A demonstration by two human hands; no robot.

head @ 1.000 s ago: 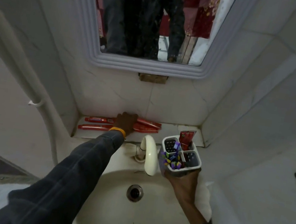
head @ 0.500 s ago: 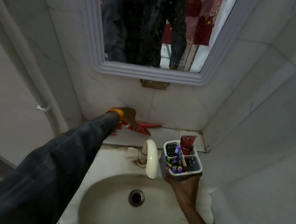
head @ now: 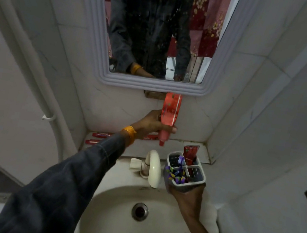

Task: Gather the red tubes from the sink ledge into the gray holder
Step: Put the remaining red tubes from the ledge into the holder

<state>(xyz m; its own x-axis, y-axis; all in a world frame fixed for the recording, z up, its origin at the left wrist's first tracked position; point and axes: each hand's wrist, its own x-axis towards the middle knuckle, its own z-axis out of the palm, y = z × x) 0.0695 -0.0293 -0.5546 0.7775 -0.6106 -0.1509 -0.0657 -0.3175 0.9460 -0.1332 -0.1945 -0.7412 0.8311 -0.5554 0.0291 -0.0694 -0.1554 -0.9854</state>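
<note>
The sink (head: 112, 220) bowl is nearest, at 6 o'clock. At 4 o'clock the right hand (head: 187, 200) wraps around the bottom of the gray holder (head: 196, 181), which already has one red tube (head: 190, 152) in its back pocket. Farther, at 12 o'clock, the left hand (head: 153, 124) grips another red tube (head: 168, 116), cap down, above the ledge (head: 193, 152). More red tubes (head: 101, 134) lie there at 10 o'clock.

left hand (head: 152, 123) gripping red tube (head: 170, 112), holder (head: 185, 174) apparently cupped
</note>
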